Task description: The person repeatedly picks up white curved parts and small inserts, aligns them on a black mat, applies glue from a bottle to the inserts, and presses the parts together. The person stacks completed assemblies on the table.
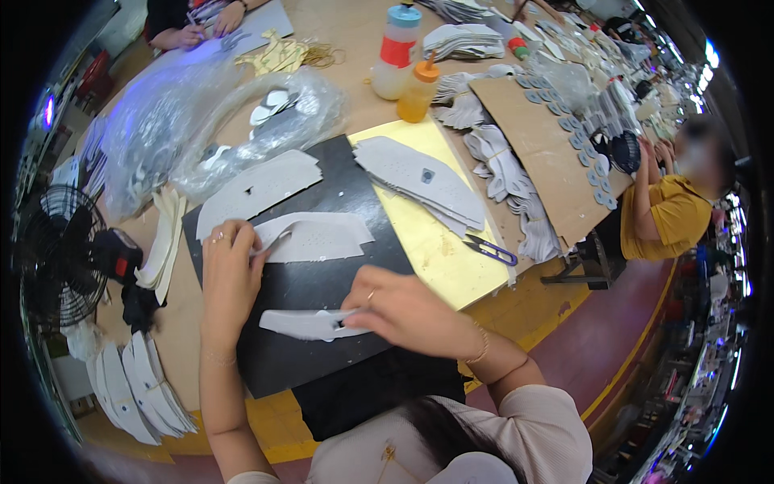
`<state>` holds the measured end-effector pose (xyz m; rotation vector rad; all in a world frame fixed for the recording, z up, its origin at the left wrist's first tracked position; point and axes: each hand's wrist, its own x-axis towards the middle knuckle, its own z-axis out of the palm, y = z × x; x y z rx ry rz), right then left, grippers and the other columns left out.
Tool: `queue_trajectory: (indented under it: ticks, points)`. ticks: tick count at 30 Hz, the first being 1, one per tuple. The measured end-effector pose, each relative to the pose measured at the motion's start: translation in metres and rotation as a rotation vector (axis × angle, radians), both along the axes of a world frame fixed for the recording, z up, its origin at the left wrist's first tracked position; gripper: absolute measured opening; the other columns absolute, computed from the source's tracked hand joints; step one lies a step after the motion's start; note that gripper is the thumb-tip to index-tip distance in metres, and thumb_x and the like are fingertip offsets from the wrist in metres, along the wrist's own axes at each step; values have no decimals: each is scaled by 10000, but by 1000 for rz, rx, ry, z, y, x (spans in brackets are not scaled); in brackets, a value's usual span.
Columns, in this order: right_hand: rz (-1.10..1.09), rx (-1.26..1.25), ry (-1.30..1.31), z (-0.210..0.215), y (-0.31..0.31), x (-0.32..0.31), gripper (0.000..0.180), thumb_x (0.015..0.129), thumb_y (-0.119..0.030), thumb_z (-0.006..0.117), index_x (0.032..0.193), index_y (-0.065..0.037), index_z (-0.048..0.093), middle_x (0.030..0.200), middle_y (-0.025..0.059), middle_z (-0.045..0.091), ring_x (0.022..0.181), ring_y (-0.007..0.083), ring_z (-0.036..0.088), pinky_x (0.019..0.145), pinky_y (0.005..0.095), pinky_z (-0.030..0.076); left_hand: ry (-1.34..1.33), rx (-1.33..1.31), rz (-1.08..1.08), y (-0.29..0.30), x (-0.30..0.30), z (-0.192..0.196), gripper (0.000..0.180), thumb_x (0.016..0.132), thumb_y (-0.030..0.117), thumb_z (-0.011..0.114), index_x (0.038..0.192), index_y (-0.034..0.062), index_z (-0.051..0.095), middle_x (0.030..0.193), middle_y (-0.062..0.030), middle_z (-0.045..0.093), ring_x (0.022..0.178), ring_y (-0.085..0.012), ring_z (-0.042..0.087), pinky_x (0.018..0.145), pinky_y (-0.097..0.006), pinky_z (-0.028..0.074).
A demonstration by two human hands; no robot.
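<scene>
My left hand (228,256) pinches the left end of a pale grey, perforated, flat cut panel (326,238), whose edge curls up at the thumb. The panel lies on a black board (306,286). Closer to me, my right hand (407,310) has its fingers closed on the right end of a narrower pale grey cut piece (294,324); a small dark spot shows by the fingertips. Behind my left hand lies another pale panel (262,189) with a dark mark. A stack of perforated panels (419,181) sits to the right on a yellow sheet (463,270).
Purple-handled thread snips (492,250) lie on the yellow sheet. Two squeeze bottles (418,90) stand beyond it. Clear plastic bags (161,133) spread at the far left, near a black fan (64,242). A co-worker in yellow (665,214) sits at right; another person's hands (210,28) work opposite.
</scene>
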<state>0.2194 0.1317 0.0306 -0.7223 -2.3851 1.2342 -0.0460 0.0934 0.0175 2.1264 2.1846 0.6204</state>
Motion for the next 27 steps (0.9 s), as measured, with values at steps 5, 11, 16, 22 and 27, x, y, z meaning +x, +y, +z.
queue_trajectory:
  ticks: [5,11,16,22,27]
  points:
    - [-317,102,79,15,72,45,220,856,-212,778,972,-42,701,892,87,660,799,224,657,731,319,513,-186,-108,-7,-9,6,2,243,773,-19,688,1000,17,608,942,-140,654,943,-360,619,843,-430,474]
    - [-541,-97,51,12,115,84,227,890,-210,769,980,-8,717,892,7,673,781,83,587,706,271,479,-225,-65,32,-14,4,12,290,838,15,693,1111,16,594,1194,-159,632,1128,-376,604,968,-435,462]
    - [-441,-89,125,33,85,68,141,889,-98,735,946,23,690,851,10,600,775,78,546,701,240,426,-100,72,84,-43,19,15,353,823,64,758,1157,37,651,1148,-151,589,1094,-353,570,954,-412,463]
    - [-314,32,88,55,53,58,107,860,-28,721,900,39,648,840,40,583,764,125,515,688,243,388,-406,-190,14,-87,62,-2,307,844,179,768,1107,49,678,1037,-117,581,979,-321,546,899,-401,431]
    - [-313,60,91,52,47,58,107,854,-6,724,909,41,646,843,41,578,765,121,506,687,239,380,-445,-126,85,-88,78,-14,278,853,147,756,1109,70,679,1007,-76,570,963,-287,532,913,-394,397]
